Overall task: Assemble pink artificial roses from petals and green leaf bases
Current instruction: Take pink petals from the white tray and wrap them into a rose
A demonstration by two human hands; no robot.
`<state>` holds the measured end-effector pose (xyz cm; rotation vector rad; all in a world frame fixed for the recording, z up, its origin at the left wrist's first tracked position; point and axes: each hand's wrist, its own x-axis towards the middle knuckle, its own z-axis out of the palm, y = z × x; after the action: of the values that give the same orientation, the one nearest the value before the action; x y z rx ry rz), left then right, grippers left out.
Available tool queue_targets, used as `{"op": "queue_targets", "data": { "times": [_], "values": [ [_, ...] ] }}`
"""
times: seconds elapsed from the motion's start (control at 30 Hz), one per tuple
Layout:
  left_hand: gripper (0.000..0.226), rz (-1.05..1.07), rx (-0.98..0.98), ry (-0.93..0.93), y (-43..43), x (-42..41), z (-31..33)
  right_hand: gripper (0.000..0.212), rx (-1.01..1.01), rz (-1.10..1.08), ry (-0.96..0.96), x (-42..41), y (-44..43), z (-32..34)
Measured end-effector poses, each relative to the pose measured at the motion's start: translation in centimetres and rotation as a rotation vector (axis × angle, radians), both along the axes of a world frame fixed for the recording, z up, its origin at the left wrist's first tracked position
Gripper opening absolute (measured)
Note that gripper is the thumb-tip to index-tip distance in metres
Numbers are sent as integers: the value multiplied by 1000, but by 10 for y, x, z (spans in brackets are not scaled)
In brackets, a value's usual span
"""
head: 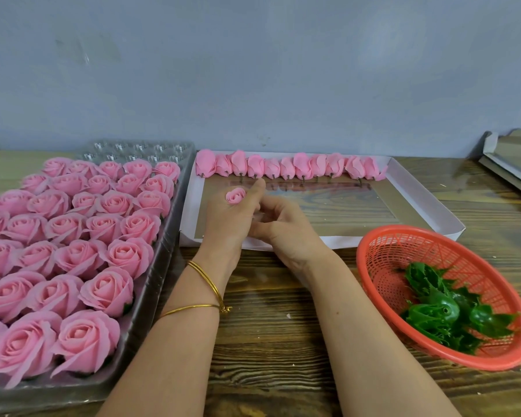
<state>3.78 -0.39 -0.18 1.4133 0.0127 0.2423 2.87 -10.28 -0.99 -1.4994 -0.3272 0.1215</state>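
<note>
Over the near-left part of the white tray (191, 206), the left hand (227, 224) pinches a small pink rosebud (235, 195); the right hand (286, 233) curls against it, grasp unclear.

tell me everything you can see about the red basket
The red basket is round and shallow, plastic by its look, with an open mesh wall and a solid rim. It sits on the wooden table, to the right of the right hand, its far rim before the near corner of the white box. Green leaf bases lie heaped in its near right part. No hand touches it.
</note>
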Motion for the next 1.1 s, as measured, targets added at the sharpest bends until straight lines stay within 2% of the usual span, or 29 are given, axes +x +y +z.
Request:
{"op": "queue_targets", "data": {
  "times": [0.2,0.37,0.6,0.73,0.9,1.1],
  "values": [
    [44,-7,27,-27,0,1,-3,28,-21,24,49,-2,-2,3],
    [46,-16,-2,8,-2,-1,0,42,6,1,73,-5,-1,8],
    [48,-27,-57,10,-4,-3,4,36,-12,-99,59,-3,0,8],
    [44,-30,-30,23,-3,-5,4,32,1,-93,57,-3,0,7],
    [27,-35,-10,-35,1,-3,3,33,22,-33,29,-7,0,11],
    [32,-46,14,-83,1,-1,0,36,16,-14,31,-7,-3,8]
  ]
}}
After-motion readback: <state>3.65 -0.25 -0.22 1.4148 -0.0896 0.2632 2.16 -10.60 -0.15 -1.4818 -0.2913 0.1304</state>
